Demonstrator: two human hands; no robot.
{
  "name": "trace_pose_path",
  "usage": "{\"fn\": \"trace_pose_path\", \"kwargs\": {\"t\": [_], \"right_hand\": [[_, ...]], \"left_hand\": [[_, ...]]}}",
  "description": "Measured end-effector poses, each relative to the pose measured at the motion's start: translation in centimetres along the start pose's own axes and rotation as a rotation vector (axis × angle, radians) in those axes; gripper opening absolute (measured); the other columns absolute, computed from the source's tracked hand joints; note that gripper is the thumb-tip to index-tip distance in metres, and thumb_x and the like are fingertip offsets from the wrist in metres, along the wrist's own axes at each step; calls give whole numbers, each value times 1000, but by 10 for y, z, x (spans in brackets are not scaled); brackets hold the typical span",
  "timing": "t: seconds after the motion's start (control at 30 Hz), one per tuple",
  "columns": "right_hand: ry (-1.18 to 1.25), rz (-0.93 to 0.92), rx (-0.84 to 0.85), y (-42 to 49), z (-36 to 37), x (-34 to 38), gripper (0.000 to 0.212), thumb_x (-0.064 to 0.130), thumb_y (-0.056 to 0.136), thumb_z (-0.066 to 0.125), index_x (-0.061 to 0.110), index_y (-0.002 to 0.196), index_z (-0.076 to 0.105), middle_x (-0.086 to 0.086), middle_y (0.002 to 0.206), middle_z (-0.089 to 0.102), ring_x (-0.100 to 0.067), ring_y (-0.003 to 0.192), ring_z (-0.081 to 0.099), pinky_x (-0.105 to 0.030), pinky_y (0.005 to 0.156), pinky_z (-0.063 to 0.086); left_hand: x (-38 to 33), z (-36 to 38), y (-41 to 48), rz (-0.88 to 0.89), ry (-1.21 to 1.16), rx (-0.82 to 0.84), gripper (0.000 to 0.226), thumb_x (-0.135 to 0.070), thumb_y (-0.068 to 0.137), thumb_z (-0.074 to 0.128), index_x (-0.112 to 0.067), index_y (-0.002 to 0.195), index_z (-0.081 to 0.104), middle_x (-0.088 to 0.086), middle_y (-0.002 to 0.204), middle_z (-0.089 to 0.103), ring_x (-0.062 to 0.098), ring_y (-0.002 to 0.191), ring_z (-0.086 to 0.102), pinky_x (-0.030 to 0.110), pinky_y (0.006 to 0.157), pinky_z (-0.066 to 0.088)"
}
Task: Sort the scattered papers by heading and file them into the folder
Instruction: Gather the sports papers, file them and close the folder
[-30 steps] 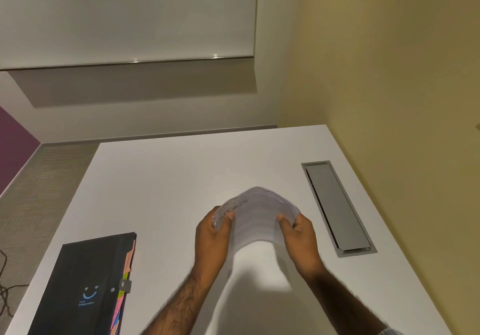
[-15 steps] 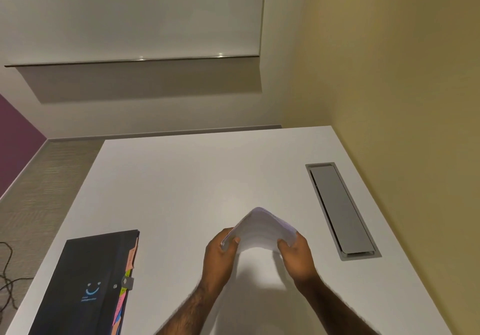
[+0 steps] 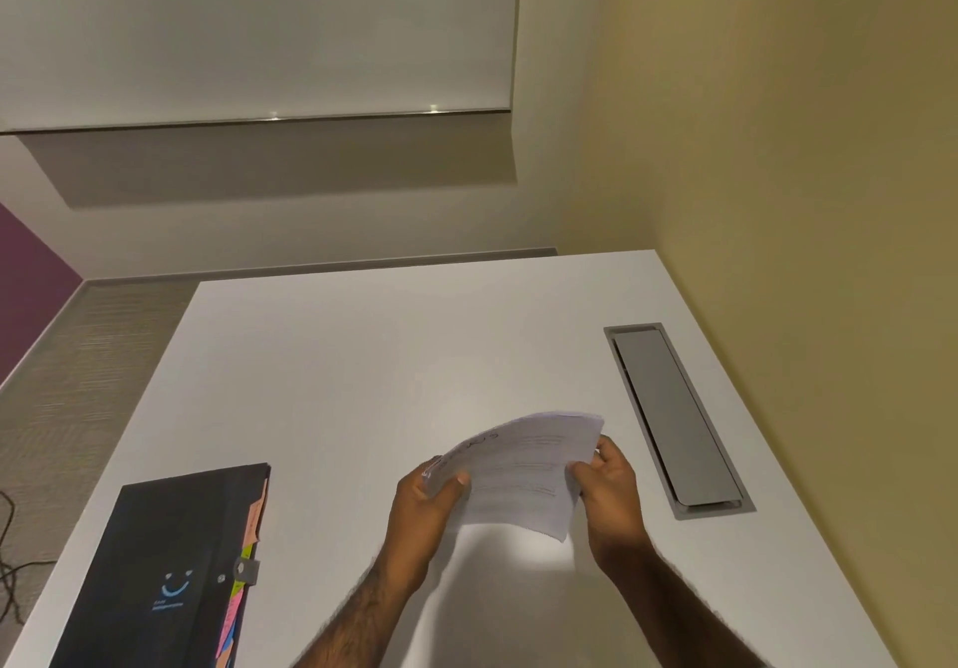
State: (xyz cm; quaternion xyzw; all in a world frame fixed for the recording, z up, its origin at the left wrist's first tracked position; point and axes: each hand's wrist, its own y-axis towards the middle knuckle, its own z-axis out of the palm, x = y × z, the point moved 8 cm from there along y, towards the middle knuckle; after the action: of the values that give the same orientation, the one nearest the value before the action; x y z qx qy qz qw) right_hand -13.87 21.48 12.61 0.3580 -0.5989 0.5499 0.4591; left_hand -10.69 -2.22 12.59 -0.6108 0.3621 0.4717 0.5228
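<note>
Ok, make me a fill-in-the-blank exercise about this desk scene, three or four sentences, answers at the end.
1. The stack of papers is held by ____ hands.
2. The black folder lies on the table to the ____ of the left hand.
3. The folder's clasp is ____.
4. The grey cable hatch is set into the table beyond the ____ hand.

Missing words: both; left; shut; right

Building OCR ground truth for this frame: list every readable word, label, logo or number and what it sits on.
No text here can be quoted with confidence.
Black folder: blue smile-shaped logo, two small lines of print under it, too small to read.
Stack of papers, held by left hand and right hand: handwritten heading and faint printed lines, blurred, unreadable.
Coloured folder tabs: any writing illegible.
</note>
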Motion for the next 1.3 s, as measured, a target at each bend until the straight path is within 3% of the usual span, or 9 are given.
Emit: {"fn": "trace_pose_path", "kwargs": {"t": [0.23, 0.37, 0.43, 0.53, 0.67, 0.8, 1.07, 1.17, 1.3], "right_hand": [[-104, 34, 54, -6, 9, -8, 39, -12, 94, 45, 13, 108, 70, -8, 95, 76, -21, 86, 72, -22, 61, 57], [-111, -9, 11, -1, 9, 2, 40, -13, 94, 47, 19, 102, 70, 3, 89, 75, 0, 75, 70, -15, 62, 55], [-114, -20, 19, 1, 9, 4, 41, -14, 93, 48, 18, 106, 70, 2, 95, 75, 3, 77, 70, -15, 65, 55], [-130, -10, 54, 0, 9, 1, 50, -18, 87, 45, 21, 109, 69, -3, 102, 74, -8, 88, 71, -17, 69, 56], [-208, 27, 38, -1, 5, -7, 51, -13, 88, 45, 31, 101, 66, 3, 98, 72, -12, 92, 67, -18, 72, 54], [-261, 26, 25, 1, 4, -12, 39, -5, 94, 47, 23, 114, 65, 2, 103, 72, -16, 100, 66, -25, 80, 52], [-277, -6, 4, -5, 9, -7, 41, -6, 97, 46, 32, 101, 60, 12, 96, 68, -8, 93, 64, -16, 76, 47], [-284, -21, -16, -6, 7, -8, 31, -1, 99, 49, 25, 105, 64, 8, 94, 69, -13, 93, 67, -14, 73, 47], [-307, 10, 35, -6, 9, -17, 30, -2, 97, 54, 26, 107, 62, 12, 98, 68, -4, 92, 64, -19, 79, 47]], "left_hand": [[4, 3, -3, -37, -50, 28, 27, -2, 97, 60, -18, 112, 74, -3, 105, 79, 16, 100, 74, 21, 80, 56], [-9, -1, 2, 31, -40, 13, 22, -12, 91, 65, -25, 104, 78, 0, 104, 79, 18, 100, 74, 35, 89, 56], [-14, -2, 3, 65, -11, 23, 27, -19, 84, 65, -29, 106, 77, -3, 107, 78, 16, 102, 72, 33, 90, 54], [-11, -2, 3, 67, -6, 19, 33, -13, 88, 68, -29, 115, 72, -10, 112, 76, 7, 106, 70, 25, 89, 52], [0, 1, 1, 15, 50, 4, 37, -2, 96, 60, -36, 102, 74, -17, 99, 78, -1, 93, 70, 23, 82, 48], [4, 1, 3, 5, 76, 7, 41, -5, 98, 60, -41, 92, 79, -10, 98, 79, 4, 93, 72, 26, 87, 52], [18, -3, 1, -26, 127, 19, 27, -6, 97, 61, -29, 95, 77, -12, 94, 79, 4, 87, 70, 20, 80, 50], [17, -4, 1, -22, 112, 21, 24, -8, 98, 61, -26, 95, 77, -9, 93, 78, 5, 85, 69, 24, 82, 49], [21, -4, 0, -18, 104, 44, 24, -7, 96, 64, -24, 109, 74, -10, 103, 79, 5, 98, 73, 23, 89, 52]]}}
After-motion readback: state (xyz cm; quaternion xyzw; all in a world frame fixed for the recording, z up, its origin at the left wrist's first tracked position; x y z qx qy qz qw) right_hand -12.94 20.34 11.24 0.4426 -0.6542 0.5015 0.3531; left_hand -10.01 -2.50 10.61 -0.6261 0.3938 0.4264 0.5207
